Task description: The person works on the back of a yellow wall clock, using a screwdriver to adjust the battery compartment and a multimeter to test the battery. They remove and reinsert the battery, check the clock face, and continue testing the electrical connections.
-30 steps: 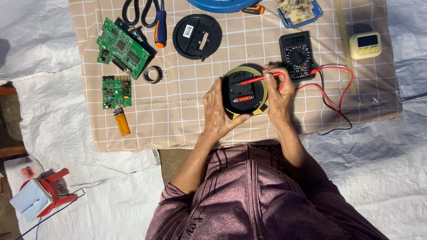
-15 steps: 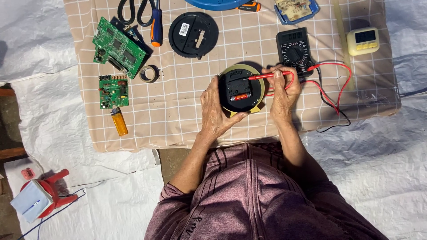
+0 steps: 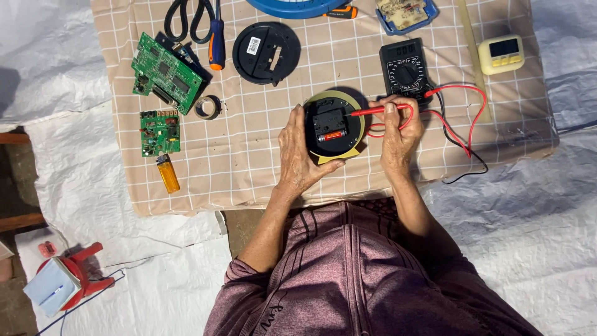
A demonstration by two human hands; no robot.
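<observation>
A round yellow clock lies face down on the checked cloth, showing its black mechanism and a red-ended battery. My left hand grips the clock along its left and lower edge. My right hand pinches a red multimeter probe whose tip rests on the mechanism's upper right. Red and black leads run from my right hand to the black multimeter just behind it.
On the cloth lie two green circuit boards, a tape roll, an orange lighter, scissors and a screwdriver, a black round back cover and a small yellow timer. A red stool stands lower left.
The view has shifted slightly. My right hand has brought the red probe a little closer onto the clock's mechanism; my left hand keeps its grip on the clock.
</observation>
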